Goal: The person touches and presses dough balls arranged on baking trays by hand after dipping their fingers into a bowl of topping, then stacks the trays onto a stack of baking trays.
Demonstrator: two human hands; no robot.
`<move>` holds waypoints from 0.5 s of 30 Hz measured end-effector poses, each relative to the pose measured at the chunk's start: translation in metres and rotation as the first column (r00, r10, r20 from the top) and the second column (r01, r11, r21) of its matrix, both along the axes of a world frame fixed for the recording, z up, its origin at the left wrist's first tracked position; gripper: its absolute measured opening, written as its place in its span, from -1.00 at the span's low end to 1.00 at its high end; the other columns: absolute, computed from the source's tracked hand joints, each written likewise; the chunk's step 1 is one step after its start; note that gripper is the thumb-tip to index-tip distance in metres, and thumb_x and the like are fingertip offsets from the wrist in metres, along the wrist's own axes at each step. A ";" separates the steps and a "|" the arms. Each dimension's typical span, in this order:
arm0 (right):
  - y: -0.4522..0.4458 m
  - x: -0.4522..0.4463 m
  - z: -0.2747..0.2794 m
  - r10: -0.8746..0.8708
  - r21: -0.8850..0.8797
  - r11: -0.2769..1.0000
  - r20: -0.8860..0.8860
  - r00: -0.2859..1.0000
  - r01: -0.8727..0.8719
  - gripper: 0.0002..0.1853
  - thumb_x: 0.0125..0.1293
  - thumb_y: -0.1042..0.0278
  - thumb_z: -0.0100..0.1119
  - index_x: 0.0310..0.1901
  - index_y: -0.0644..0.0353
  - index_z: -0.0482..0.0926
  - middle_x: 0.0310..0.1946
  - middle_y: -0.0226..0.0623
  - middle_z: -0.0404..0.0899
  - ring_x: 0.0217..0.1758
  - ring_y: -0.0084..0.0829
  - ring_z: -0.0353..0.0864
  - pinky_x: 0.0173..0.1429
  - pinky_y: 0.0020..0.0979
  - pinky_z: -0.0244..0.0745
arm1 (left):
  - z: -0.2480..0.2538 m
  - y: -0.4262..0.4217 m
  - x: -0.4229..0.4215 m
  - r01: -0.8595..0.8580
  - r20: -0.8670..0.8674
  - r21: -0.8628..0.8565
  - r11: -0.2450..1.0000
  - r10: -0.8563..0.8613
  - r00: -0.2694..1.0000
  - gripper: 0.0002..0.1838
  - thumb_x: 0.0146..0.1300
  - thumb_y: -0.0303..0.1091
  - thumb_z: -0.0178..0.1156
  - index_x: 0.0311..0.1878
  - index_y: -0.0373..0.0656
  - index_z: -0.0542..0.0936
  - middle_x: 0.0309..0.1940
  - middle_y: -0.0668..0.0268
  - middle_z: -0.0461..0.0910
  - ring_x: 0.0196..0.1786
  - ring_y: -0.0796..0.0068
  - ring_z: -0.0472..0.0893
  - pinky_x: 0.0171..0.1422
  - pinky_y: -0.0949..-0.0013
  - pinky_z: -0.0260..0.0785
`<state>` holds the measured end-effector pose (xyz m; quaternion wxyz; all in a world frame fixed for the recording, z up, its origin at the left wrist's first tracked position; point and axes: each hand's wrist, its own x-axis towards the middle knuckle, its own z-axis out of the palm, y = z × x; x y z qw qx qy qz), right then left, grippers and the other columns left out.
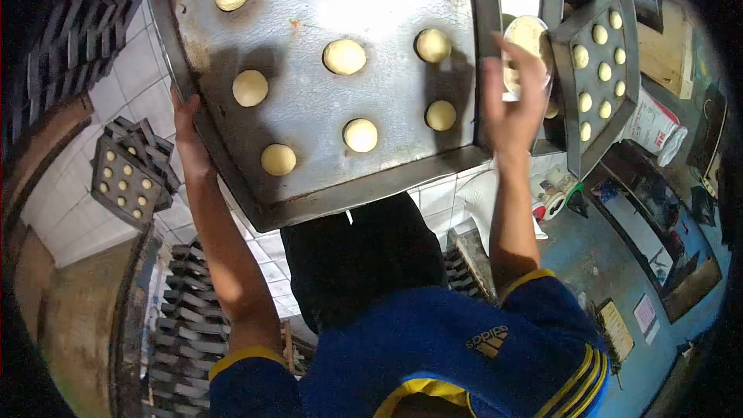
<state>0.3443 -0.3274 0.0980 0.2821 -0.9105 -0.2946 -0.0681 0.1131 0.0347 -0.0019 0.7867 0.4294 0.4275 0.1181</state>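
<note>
A large metal tray [309,108] with several round pale dough balls [344,56] set apart on it fills the upper middle of the view. My left hand [191,135] grips its left edge, the thumb over the rim and the other fingers hidden behind. Just off the tray's right edge is my right hand [517,104], fingers apart and slightly blurred, with nothing in it. Directly behind those fingers stands a round white container [529,33] with pale contents.
Right of the container is another tray [573,108] of dough balls. More loaded trays [124,182] lie stacked at the left. Dark racks of stacked trays [186,325] stand lower left. A white and red bag [654,130] and scissors-like tools [553,203] are at the right.
</note>
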 end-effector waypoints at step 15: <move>-0.092 0.056 0.002 -0.329 -0.365 0.899 -0.201 0.923 0.241 -0.72 0.43 0.16 0.45 0.04 0.12 0.87 -0.07 -0.19 0.81 -0.06 -0.24 0.76 0.11 -0.29 0.59 | -0.003 0.004 -0.008 -0.008 -0.139 0.050 0.999 0.015 0.990 -0.43 0.48 -0.07 0.17 0.43 -0.18 0.49 0.24 0.16 0.61 0.30 0.16 0.58 0.44 0.10 0.40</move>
